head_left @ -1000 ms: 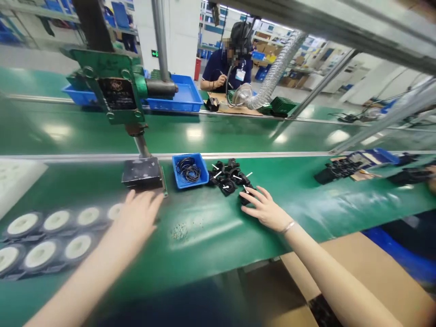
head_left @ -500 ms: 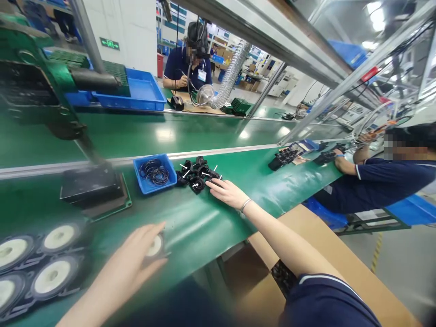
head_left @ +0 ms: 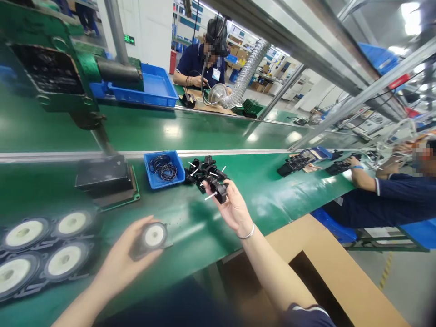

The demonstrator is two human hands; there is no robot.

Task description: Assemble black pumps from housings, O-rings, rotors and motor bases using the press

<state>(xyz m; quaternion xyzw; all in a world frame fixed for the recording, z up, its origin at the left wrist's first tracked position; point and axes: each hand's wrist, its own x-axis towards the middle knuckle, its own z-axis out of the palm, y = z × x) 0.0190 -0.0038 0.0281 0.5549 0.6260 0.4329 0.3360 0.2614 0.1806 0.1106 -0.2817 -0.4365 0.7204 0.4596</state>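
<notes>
Two items, each held

Item 1: white-centred round housing (head_left: 155,235), pinched at its dark edge between thumb and fingers of the left hand (head_left: 123,254). Presumably light and rigid; best taken by the edge, sparing the pale face. Similar housings (head_left: 67,259): nine o'clock of that hand.

Item 2: black moulded holder (head_left: 220,192), two o'clock from item 1, body grasped in the right hand (head_left: 235,214). Likely light, stiff, smooth; protruding white pin (head_left: 210,196) the probable weak point. Holder heap (head_left: 204,170): eleven o'clock.
</notes>
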